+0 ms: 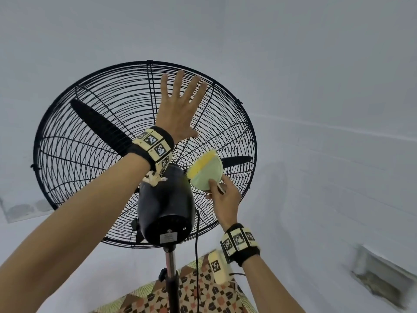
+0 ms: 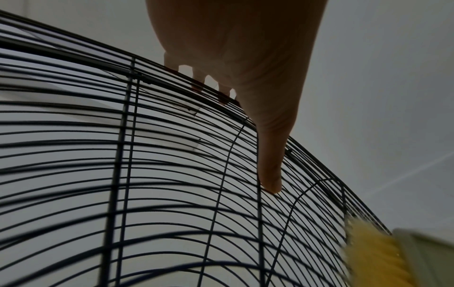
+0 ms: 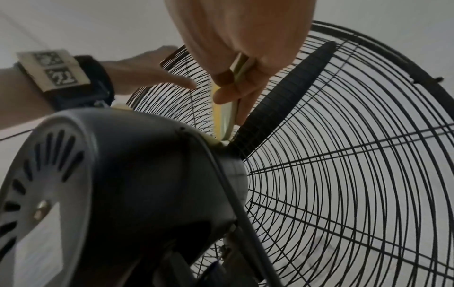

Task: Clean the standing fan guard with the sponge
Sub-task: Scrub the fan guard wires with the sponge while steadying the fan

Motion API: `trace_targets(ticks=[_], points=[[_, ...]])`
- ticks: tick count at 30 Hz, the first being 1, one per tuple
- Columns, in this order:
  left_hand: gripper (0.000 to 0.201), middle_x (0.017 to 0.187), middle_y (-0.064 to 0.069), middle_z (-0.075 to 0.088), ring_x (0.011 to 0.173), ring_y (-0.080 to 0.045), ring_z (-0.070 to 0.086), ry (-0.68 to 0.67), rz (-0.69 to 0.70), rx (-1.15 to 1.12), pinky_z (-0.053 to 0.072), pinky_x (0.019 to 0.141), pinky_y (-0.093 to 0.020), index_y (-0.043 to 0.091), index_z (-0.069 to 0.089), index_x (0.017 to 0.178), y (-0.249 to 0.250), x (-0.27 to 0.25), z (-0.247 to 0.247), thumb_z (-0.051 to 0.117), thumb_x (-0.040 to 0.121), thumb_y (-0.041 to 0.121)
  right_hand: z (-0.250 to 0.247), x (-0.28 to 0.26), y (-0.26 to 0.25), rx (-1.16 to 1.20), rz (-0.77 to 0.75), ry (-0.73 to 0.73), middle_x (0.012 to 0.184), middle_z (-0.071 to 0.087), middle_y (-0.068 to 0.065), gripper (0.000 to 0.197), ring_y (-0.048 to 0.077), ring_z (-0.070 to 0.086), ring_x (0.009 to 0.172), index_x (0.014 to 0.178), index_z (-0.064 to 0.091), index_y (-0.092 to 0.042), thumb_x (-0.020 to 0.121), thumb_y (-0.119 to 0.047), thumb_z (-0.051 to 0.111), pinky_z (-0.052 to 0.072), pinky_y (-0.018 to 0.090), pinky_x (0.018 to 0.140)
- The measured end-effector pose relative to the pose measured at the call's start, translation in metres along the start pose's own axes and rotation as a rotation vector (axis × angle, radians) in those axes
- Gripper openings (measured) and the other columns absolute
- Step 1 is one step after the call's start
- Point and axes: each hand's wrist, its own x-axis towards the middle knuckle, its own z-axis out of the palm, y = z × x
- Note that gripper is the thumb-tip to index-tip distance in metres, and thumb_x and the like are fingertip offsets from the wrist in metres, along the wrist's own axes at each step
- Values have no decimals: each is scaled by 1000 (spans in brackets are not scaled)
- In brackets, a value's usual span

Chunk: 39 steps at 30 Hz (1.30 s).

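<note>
Black fan guard (image 1: 67, 136) fills centre, w/ blade (image 1: 97, 125) behind wires. Left hand (image 1: 178, 109) lies flat on upper guard, fingers spread. Motor housing (image 1: 164, 204) below. Right hand (image 1: 225, 197) pinches yellow-green sponge (image 1: 206, 171), pressed vs guard just right of housing.

Plain indoor room, likely a home: bare pale wall (image 1: 316, 64), black standing fan (image 1: 165, 199) on a pole, patterned cloth (image 1: 191, 292) below, wall vent (image 1: 383, 276) low right.

patterned floor mat (image 1: 198, 294) under fan pole (image 1: 170, 265)
</note>
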Motion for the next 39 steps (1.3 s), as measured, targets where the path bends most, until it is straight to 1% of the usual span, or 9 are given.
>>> trace_targets(ticks=[8,11,14,20,26,29,33,36,39], points=[[143,175,-9,-2,159,-45,-2,2,-2,5,1,120,-72,19,-10,166,2,0,-1,72,68,84,-8,16,-9,76,-22,327,103,73,-10,15,15,76,77,115,67,-25,101,-22,67,64,36,63],[142,175,-9,-4,159,-45,-3,1,-7,8,1,120,-72,20,-10,166,2,0,0,72,68,84,-4,7,-7,24,-63,183,91,74,-19,14,10,74,72,115,66,-20,101,-19,67,64,33,59],[142,175,-9,-3,159,-45,-3,0,-6,-2,1,120,-72,20,-9,166,1,0,0,73,68,84,0,-1,2,-73,-120,8,97,74,-4,21,12,75,75,119,67,-10,101,-21,67,62,27,59],[142,175,-10,-3,159,-46,-2,-1,-2,-1,5,122,-73,18,-9,166,2,0,-1,73,69,82,-3,15,-8,9,-107,288,96,71,-11,21,-2,72,77,118,67,-7,101,-20,68,63,28,61],[142,175,-10,-4,159,-46,-3,7,1,-15,0,120,-72,19,-9,166,0,0,1,73,69,82,-4,2,6,-246,-262,-56,88,71,0,22,20,71,75,117,68,-15,103,-32,63,62,28,60],[143,175,-10,-3,159,-46,-2,10,3,-23,0,120,-72,19,-8,166,2,-1,0,74,68,82,-9,15,-2,-245,-309,71,97,71,-3,26,13,73,79,123,68,-7,103,-23,64,61,20,61],[142,175,-10,-4,159,-46,-3,2,-3,-14,2,122,-73,19,-9,166,2,0,1,74,69,82,-14,24,-6,-211,-297,277,100,75,0,21,11,74,83,118,68,-11,102,-24,65,64,32,60],[142,175,-10,-3,159,-46,-3,6,-3,-25,3,122,-73,19,-8,166,1,1,2,75,68,81,-5,6,-5,-287,-401,30,93,74,2,25,-8,65,73,121,70,-5,100,-19,67,57,15,57],[142,175,-10,-3,159,-46,-3,12,2,-23,2,121,-73,19,-8,166,1,0,1,74,68,82,-4,6,-5,-406,-501,-33,91,76,9,26,-4,62,63,123,69,-2,101,-16,66,52,6,57]])
